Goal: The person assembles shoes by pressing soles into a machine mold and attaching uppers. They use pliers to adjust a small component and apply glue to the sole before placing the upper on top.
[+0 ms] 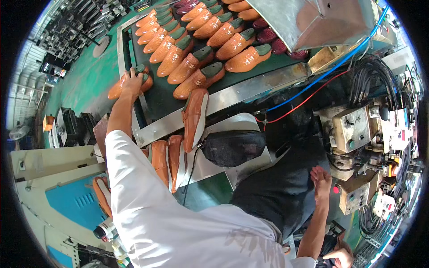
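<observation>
My left hand (130, 83) reaches out to the far left, its fingers closed over a glossy orange-brown shoe upper (115, 90) on a green last at the table's edge. A second green last top shows just behind those fingers. Several more lasted uppers, such as one orange upper (248, 59), stand in rows to the right. My right hand (321, 182) is held beside my dark-trousered leg, fingers loosely extended and nothing visible in them. A brown shoe with a pale sole (195, 117) leans on the table's near corner.
The dark table (156, 100) has a metal rim. Below it are brown shoes (159, 158) and a black mesh pouch (234, 148). A metal hood (313, 22) overhangs the far right. Blue and red hoses (313, 82) cross toward control boxes (351, 129) at right.
</observation>
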Demonstrator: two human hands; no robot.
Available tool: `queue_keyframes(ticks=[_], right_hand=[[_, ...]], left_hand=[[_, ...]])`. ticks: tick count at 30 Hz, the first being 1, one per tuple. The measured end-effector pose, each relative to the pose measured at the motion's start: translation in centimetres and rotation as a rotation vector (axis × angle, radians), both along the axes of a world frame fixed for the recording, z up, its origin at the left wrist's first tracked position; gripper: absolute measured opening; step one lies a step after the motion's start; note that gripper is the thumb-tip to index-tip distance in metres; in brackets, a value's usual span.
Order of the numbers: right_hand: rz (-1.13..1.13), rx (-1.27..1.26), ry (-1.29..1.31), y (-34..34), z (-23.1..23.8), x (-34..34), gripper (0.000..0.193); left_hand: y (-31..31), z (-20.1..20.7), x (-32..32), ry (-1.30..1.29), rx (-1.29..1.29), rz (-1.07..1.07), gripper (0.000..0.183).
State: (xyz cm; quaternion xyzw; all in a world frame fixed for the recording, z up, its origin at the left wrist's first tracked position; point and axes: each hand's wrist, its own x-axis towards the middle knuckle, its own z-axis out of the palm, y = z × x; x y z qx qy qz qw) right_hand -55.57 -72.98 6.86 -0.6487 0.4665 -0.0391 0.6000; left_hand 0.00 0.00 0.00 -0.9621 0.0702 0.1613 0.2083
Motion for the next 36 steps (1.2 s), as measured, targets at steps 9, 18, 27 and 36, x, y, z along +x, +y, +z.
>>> queue_keyframes(ticks=[9,18,27,36], right_hand=[[-0.006,-0.016,-0.184,3.7,-2.5,-0.5,0.039],[-0.339,-0.465,-0.115,5.7,2.6,-11.0,0.028],[-1.184,-0.674,0.928,27.4,-1.7,-50.2,0.033],[-1.114,0.027,0.713,60.5,-11.7,-45.7,0.086]], left_hand=[[-0.2,1.1,2.5,-0.155,-0.098,-0.249,0.065],[-18.9,4.2,3.5,-0.394,-0.634,-0.677,0.045],[-59.9,13.9,-37.4,0.569,-1.532,-1.007,0.024],[-66.8,14.0,-53.1,1.173,-1.321,-1.613,0.021]])
